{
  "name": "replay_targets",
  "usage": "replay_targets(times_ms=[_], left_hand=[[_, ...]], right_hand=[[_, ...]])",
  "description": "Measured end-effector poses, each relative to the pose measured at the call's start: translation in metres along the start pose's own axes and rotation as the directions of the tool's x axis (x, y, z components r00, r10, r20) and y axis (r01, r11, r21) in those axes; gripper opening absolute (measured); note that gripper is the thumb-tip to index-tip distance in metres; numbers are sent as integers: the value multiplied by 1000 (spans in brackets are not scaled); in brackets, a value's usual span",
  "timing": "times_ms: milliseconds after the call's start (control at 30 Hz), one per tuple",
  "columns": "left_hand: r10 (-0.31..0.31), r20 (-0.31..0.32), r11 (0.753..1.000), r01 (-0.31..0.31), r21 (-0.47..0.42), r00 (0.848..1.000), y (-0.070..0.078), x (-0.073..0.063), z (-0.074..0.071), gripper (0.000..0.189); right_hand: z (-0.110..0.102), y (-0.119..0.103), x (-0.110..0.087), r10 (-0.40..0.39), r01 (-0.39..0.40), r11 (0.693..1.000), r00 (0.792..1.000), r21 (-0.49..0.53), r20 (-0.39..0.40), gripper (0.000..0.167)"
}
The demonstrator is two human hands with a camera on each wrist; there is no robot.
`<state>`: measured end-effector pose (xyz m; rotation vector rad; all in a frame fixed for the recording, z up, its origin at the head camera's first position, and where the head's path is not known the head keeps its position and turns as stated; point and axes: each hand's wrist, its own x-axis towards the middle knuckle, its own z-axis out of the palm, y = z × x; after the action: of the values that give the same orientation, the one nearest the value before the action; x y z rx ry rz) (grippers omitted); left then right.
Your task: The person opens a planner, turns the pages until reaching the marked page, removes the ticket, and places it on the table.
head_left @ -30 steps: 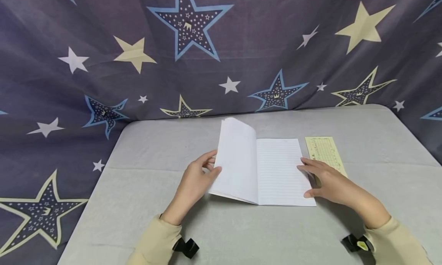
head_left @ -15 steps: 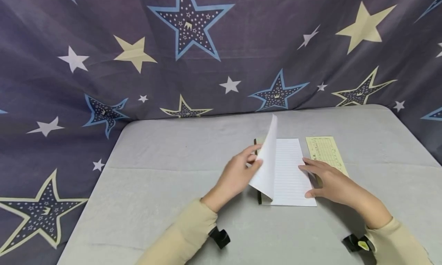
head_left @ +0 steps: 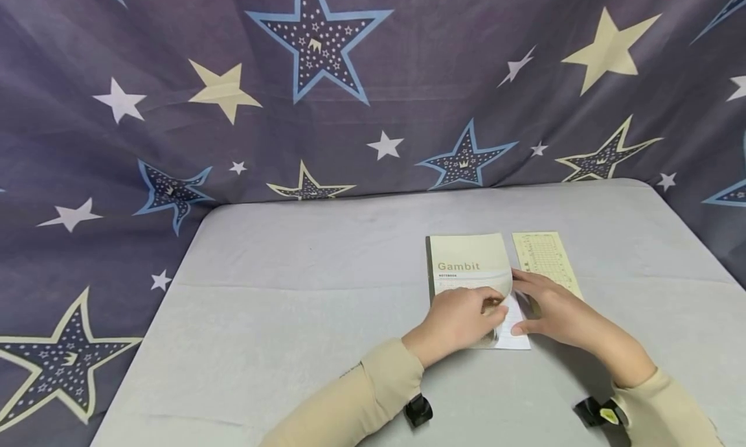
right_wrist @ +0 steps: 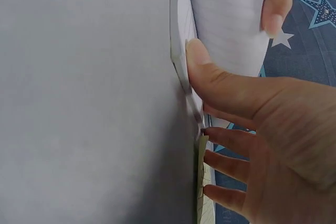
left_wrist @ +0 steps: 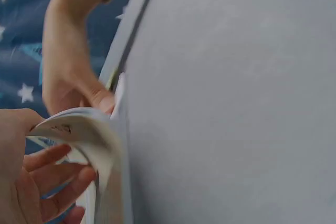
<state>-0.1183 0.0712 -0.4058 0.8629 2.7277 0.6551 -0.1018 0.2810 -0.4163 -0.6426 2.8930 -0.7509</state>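
Note:
A "Gambit" notebook [head_left: 466, 249] with a pale cover and dark spine lies on the grey table. My left hand [head_left: 457, 320] pinches its cover and leaves near the lower right, bending them up off a white page [head_left: 515, 333]. In the left wrist view the bent cover [left_wrist: 107, 140] curls over the fingers. At the notebook's right edge, my right hand [head_left: 556, 311] lies with fingers spread. Its thumb [right_wrist: 210, 72] presses the open page in the right wrist view, while the fingertips touch along the edge. A yellow printed slip [head_left: 544, 256] is partly covered by this hand.
The grey table [head_left: 280, 343] extends left and in front of the notebook. A dark star-patterned cloth [head_left: 326, 136] hangs behind its far edge and at both sides. Black camera straps [head_left: 418, 409] circle both wrists.
My left hand has moved right, carrying the cover and leaves over from the left side, so the front cover now faces up. My right hand has stayed at the right edge.

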Motion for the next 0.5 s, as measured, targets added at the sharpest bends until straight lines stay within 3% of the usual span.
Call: replay_targets(times_ms=[100, 167, 300, 500], left_hand=[[37, -6, 985, -36, 171, 999, 7, -4, 7, 45], [51, -12, 972, -47, 232, 999, 9, -7, 12, 52], [75, 8, 950, -74, 304, 997, 11, -14, 15, 58], [114, 32, 934, -118, 337, 993, 0, -28, 10, 47]], right_hand=[[0, 0, 0, -16, 15, 999, 1000, -36, -19, 77], [-2, 0, 1, -22, 20, 997, 999, -72, -25, 77], [-7, 3, -1, -31, 29, 994, 999, -105, -20, 80], [-20, 7, -6, -45, 45, 999, 999, 3, 19, 88]])
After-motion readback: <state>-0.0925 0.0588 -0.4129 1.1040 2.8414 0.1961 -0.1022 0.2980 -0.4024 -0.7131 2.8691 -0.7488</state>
